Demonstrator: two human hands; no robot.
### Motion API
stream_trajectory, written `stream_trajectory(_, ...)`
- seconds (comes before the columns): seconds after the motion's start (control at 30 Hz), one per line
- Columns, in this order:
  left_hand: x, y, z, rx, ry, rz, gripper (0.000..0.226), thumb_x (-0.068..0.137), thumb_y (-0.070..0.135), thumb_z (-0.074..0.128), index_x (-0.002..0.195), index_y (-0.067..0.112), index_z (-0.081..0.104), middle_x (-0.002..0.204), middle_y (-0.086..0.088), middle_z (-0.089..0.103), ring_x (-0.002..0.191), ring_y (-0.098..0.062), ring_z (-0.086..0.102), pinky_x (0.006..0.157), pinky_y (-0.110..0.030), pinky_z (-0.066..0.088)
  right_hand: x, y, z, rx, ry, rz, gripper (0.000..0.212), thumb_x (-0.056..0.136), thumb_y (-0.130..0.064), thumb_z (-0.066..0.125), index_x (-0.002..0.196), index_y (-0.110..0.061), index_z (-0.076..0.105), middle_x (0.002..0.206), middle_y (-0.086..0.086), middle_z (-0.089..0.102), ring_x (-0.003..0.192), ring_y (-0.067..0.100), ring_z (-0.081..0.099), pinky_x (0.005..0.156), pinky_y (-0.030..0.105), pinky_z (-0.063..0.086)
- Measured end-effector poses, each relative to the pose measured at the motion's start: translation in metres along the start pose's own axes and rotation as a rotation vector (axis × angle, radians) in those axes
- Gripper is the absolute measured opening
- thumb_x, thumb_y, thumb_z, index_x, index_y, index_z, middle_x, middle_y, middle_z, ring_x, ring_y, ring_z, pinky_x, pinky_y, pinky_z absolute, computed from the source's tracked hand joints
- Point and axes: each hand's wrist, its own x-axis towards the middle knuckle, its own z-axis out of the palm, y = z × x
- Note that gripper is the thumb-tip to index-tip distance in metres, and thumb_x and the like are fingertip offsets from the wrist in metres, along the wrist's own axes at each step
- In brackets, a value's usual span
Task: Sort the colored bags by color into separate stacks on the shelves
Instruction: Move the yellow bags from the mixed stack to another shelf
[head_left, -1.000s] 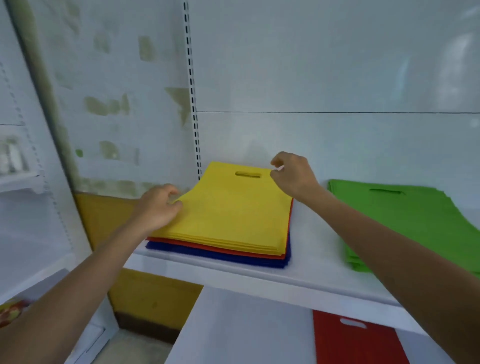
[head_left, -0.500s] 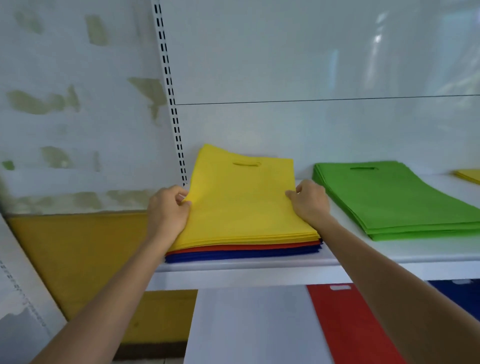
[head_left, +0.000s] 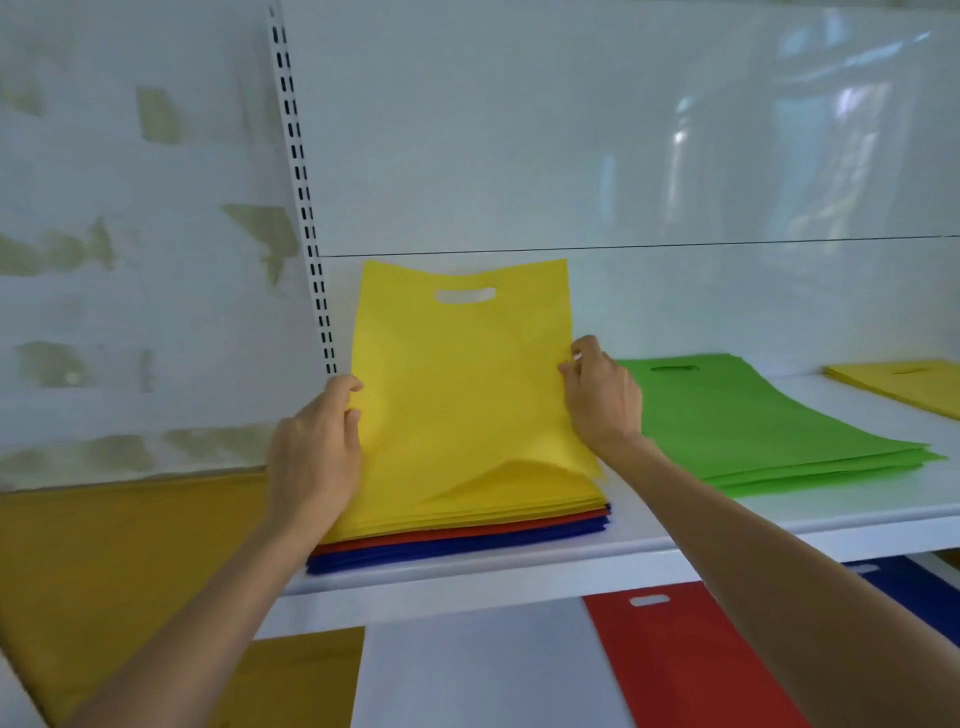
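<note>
- Left hand (head_left: 317, 457) pinches the left edge of the top yellow bag (head_left: 457, 389), with the thumb on the upper face and the fingers curled at the edge.
- Right hand (head_left: 602, 400) pinches the same bag's right edge, its fingers bent round it.
- Between the two hands the bag tilts up at its far end, with the handle cut-out near the back panel. Its near edge sags onto the pile below.
- Under both hands lies the mixed pile (head_left: 467, 512): more yellow bags on top, a thin red layer beneath them, and blue bags at the bottom. It all rests on the white shelf (head_left: 675, 540).
- Just right of the right hand, the green stack (head_left: 769, 426) lies flat on the same shelf.
- Farther right again, a separate yellow stack (head_left: 904, 384) sits at the frame's edge.
- Below the right forearm, on the lower shelf, lie a red bag (head_left: 675, 660) and a blue bag (head_left: 924, 587), both partly hidden by the arm.
- Just behind the left hand rises the slotted upright (head_left: 306, 208).
</note>
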Motion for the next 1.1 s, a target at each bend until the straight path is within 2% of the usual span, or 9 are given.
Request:
stream_trajectory(0.1, 0.010, 0.017, -0.003, -0.089, -0.060, 0.035, 0.020, 0.092, 0.005, 0.051, 0.107, 0.007, 0.065, 0.104, -0.010, 0.068, 0.092, -0.031, 0.064, 0.077, -0.041, 0.048, 0.021, 0.014, -0.029, 0.158, 0.057, 0.011, 0.030, 0.092, -0.010, 0.050, 0.122, -0.007, 0.047, 0.098, 0.018, 0.064, 0.087, 0.036, 0.058, 0.072, 0.043, 0.047)
stream_trajectory(0.17, 0.016, 0.039, 0.003, -0.163, -0.090, 0.053, 0.024, 0.093, 0.006, 0.048, 0.111, 0.008, 0.064, 0.110, -0.009, 0.065, 0.099, -0.028, 0.060, 0.084, -0.040, 0.046, 0.027, 0.033, -0.052, 0.168, 0.100, -0.026, 0.023, 0.091, -0.006, 0.050, 0.112, -0.005, 0.058, 0.099, 0.017, 0.064, 0.088, 0.036, 0.059, 0.076, 0.041, 0.047)
stream_trajectory(0.27, 0.021, 0.088, 0.021, -0.277, -0.120, 0.091, 0.026, 0.093, 0.009, 0.048, 0.115, 0.007, 0.062, 0.114, -0.010, 0.063, 0.102, -0.027, 0.058, 0.086, -0.037, 0.044, 0.022, 0.076, -0.091, 0.119, 0.138, 0.011, 0.021, 0.092, -0.005, 0.049, 0.104, -0.003, 0.067, 0.105, 0.014, 0.065, 0.089, 0.031, 0.060, 0.078, 0.032, 0.045)
stream_trajectory(0.4, 0.012, 0.179, 0.059, -0.442, -0.234, 0.141, 0.029, 0.093, 0.014, 0.048, 0.118, 0.006, 0.061, 0.118, -0.011, 0.061, 0.108, -0.027, 0.056, 0.091, -0.037, 0.042, 0.003, 0.153, -0.167, -0.008, 0.156, 0.172, 0.031, 0.090, -0.001, 0.045, 0.112, -0.007, 0.066, 0.116, 0.014, 0.062, 0.102, 0.031, 0.057, 0.088, 0.030, 0.039)
stream_trajectory(0.63, -0.045, 0.381, 0.117, -0.702, -0.442, 0.282, 0.049, 0.079, 0.026, 0.041, 0.118, 0.006, 0.062, 0.121, -0.013, 0.061, 0.110, -0.027, 0.056, 0.094, -0.033, 0.041, -0.057, 0.289, -0.340, -0.255, 0.229, 0.378, 0.039, 0.087, 0.005, 0.042, 0.119, -0.005, 0.061, 0.125, 0.014, 0.058, 0.116, 0.030, 0.050, 0.093, 0.027, 0.032)
stream_trajectory(0.7, -0.065, 0.431, 0.131, -0.762, -0.478, 0.298, 0.043, 0.084, 0.023, 0.044, 0.120, 0.006, 0.060, 0.122, -0.012, 0.060, 0.111, -0.027, 0.056, 0.093, -0.032, 0.040, -0.078, 0.323, -0.379, -0.293, 0.245, 0.412, 0.039, 0.087, 0.006, 0.041, 0.120, -0.005, 0.059, 0.125, 0.014, 0.057, 0.115, 0.029, 0.050, 0.095, 0.028, 0.032)
stream_trajectory(0.77, -0.088, 0.475, 0.145, -0.817, -0.507, 0.300, 0.034, 0.090, 0.012, 0.049, 0.122, 0.006, 0.058, 0.124, -0.012, 0.058, 0.113, -0.026, 0.054, 0.095, -0.033, 0.040, -0.098, 0.353, -0.414, -0.333, 0.252, 0.436, 0.039, 0.088, 0.005, 0.041, 0.121, -0.005, 0.058, 0.125, 0.013, 0.057, 0.116, 0.028, 0.049, 0.094, 0.025, 0.032)
stream_trajectory(0.93, -0.135, 0.557, 0.176, -0.861, -0.646, 0.341, 0.037, 0.092, 0.010, 0.047, 0.128, 0.010, 0.054, 0.131, -0.007, 0.053, 0.120, -0.022, 0.049, 0.098, -0.031, 0.038, -0.140, 0.413, -0.469, -0.384, 0.252, 0.531, 0.039, 0.088, 0.003, 0.041, 0.123, -0.002, 0.058, 0.125, 0.014, 0.056, 0.118, 0.029, 0.049, 0.096, 0.027, 0.035)
stream_trajectory(1.1, -0.151, 0.622, 0.212, -0.868, -0.755, 0.389, 0.037, 0.092, 0.009, 0.047, 0.128, 0.010, 0.053, 0.135, -0.006, 0.050, 0.125, -0.019, 0.045, 0.099, -0.027, 0.035, -0.154, 0.470, -0.494, -0.423, 0.235, 0.615, 0.039, 0.089, -0.001, 0.044, 0.127, -0.003, 0.054, 0.132, 0.013, 0.052, 0.122, 0.028, 0.045, 0.097, 0.029, 0.034)
